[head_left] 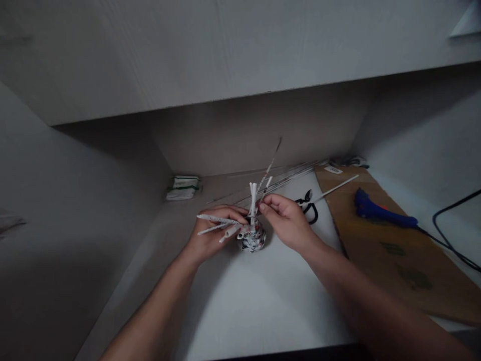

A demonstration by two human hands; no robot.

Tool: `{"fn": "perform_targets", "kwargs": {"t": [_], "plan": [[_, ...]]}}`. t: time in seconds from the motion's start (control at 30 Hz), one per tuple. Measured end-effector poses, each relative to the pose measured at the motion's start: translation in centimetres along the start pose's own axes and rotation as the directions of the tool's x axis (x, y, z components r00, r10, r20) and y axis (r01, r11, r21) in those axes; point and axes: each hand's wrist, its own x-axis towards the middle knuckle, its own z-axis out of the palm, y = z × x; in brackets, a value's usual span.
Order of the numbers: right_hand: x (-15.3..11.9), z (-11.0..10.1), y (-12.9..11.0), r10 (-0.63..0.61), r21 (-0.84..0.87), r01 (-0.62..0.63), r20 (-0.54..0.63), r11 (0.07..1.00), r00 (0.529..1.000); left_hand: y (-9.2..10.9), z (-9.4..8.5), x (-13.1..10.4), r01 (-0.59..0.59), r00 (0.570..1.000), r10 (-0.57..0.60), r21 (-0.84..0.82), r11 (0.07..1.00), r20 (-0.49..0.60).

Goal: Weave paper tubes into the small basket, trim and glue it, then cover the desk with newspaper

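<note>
A small round basket woven from rolled newspaper tubes (251,241) rests on the white surface, between both hands. Several paper tubes stick out of it, some upright and some pointing left. My left hand (210,228) is curled around its left side, fingers at the rim among the tubes; how far they grip is partly hidden. On the right, my right hand (283,215) pinches a printed paper tube (269,168) that slants up and away from the rim. Behind the right hand lie black-handled scissors (311,213), partly covered.
A blue glue gun (385,213) with a black cord lies on a cardboard sheet (376,260) at the right. Several long thin tubes (296,175) lie along the back. A white-and-green packet (183,187) sits at back left. A low overhanging panel (240,55) spans the top.
</note>
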Motion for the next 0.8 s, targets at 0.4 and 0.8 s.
{"fn": "perform_targets", "kwargs": {"t": [0.4, 0.8], "plan": [[0.4, 0.1, -0.2, 0.405, 0.356, -0.378, -0.003, 0.855, 0.914, 1.0, 0.0, 0.1, 0.035, 0.989, -0.024, -0.077, 0.996, 0.143], [0.7, -0.7, -0.5, 0.234, 0.222, -0.243, 0.068, 0.944, 0.970, 1.0, 0.2, 0.1, 0.018, 0.997, -0.016, -0.025, 1.000, 0.077]]}}
